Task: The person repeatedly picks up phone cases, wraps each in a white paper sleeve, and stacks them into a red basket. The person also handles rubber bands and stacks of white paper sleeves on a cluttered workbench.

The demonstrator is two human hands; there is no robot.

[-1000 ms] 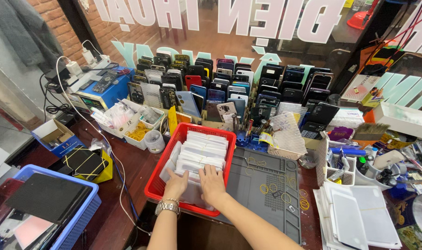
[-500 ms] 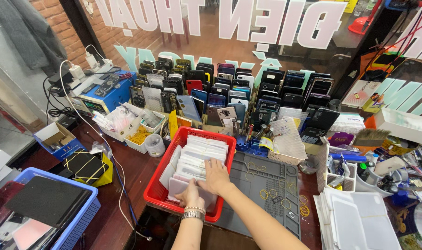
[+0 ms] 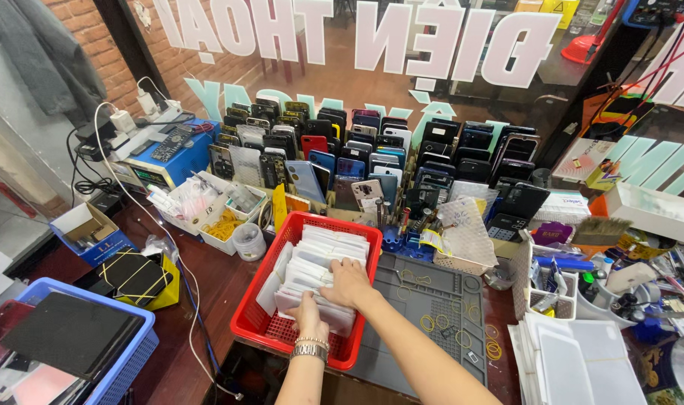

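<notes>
A red plastic basket (image 3: 261, 324) stands on the dark wooden counter in front of me, filled with a row of flat white packets (image 3: 323, 259). My left hand (image 3: 309, 313), with a metal watch at the wrist, grips the nearest packets at the basket's front. Just right of it, my right hand (image 3: 348, 283) lies palm down on the packets with the fingers pressed into the stack. Both forearms reach in from the bottom edge.
A grey work mat (image 3: 424, 315) with rubber bands lies right of the basket. Behind stand racks of many phones (image 3: 372, 157). A blue crate (image 3: 124, 360) sits at the left, white trays (image 3: 571, 360) at the right, a glass window behind.
Both hands have slid toward the basket's front, over the nearest packets. The view has tilted and shifted, so the basket sits more to the centre.
</notes>
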